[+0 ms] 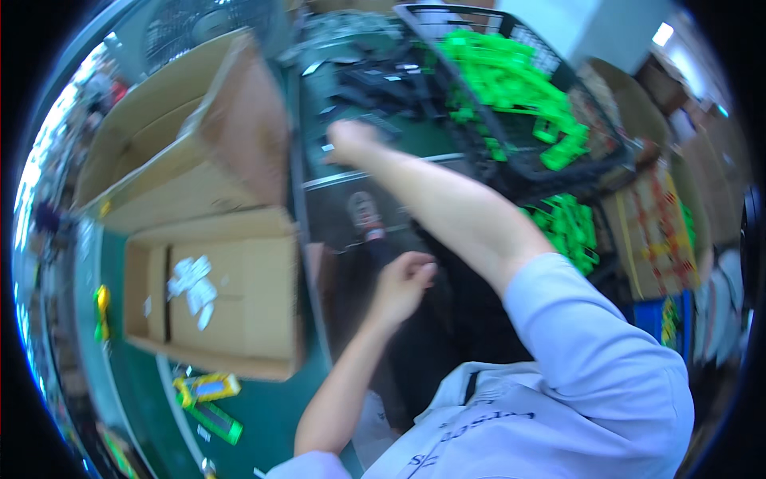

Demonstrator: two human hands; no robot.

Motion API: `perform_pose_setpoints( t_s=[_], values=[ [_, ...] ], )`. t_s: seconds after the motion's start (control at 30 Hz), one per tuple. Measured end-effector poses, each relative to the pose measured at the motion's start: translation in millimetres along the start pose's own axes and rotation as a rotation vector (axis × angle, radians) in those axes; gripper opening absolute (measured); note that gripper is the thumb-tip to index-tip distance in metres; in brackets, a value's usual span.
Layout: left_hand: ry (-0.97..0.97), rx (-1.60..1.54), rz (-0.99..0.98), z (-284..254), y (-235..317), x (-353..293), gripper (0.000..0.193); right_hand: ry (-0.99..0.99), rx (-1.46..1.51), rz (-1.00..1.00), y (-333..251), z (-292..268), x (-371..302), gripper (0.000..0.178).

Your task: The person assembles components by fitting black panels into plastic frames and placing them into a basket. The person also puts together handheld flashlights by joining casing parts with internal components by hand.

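From where I stand, what matters is how the right hand [351, 144] lies to the dark flat plastic pieces [381, 84] heaped on the green tabletop [431, 137] at the upper centre of the frame. The hand is at the near, lower-left edge of that heap; most of the pieces lie above it and off to its right. They overlap at odd angles, so I can't give the pile one long axis. Whether the fingertips touch a piece is too blurred for me to say.

The right hand is plainly the nearer one. Its arm runs long and almost straight from the pale sleeve [566, 311] at the lower right up toward the upper left, with the back of the hand uppermost and the fingers aimed left and slightly down. I can't tell whether those fingers are apart or closed on something.

The left hand [403, 287] hangs near the middle of the frame, well below the pieces, its forearm rising from the lower edge. Its fingers curl in with the thumb alongside, and nothing shows in them, though I can't see whether the tips meet.

Right of the heap, a black crate [594, 185] bears bright green plastic parts [511, 76]; an open carton [255, 327] with small white pieces [194, 286] fills the left side.
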State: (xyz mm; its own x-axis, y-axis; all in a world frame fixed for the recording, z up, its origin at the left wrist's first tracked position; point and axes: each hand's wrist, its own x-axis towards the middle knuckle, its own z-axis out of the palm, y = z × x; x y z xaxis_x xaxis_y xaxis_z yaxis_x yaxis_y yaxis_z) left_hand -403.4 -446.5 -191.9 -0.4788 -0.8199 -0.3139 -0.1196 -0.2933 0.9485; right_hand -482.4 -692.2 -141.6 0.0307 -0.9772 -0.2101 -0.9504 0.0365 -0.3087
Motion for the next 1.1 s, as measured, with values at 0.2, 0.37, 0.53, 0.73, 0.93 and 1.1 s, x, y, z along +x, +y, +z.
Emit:
perform_pose_setpoints(
  t_s=[0.2,0.37,0.53,0.73,0.93,1.1],
  values=[
    [-0.05,0.042,0.003,5,8,0,0.022,0.049,0.139,0.191,3,-15,-7,0.048],
    [-0.04,0.015,-0.083,-5,7,-3,0.022,0.092,0.047,-0.071,-7,-22,-45,0.04],
    [-0.086,0.055,-0.082,-3,24,-4,0.023,0.422,0.234,-0.3,33,-111,-136,0.035],
    [-0.101,0.067,-0.072,4,27,-1,0.022,0.777,-0.014,-0.214,193,-205,-145,0.035],
    [-0.057,0.044,-0.098,5,20,-7,0.02,0.073,0.476,0.344,275,-132,-126,0.036],
    [-0.078,0.042,-0.077,8,26,-6,0.027,-0.146,0.742,0.244,284,-113,-102,0.057]
  ],
)
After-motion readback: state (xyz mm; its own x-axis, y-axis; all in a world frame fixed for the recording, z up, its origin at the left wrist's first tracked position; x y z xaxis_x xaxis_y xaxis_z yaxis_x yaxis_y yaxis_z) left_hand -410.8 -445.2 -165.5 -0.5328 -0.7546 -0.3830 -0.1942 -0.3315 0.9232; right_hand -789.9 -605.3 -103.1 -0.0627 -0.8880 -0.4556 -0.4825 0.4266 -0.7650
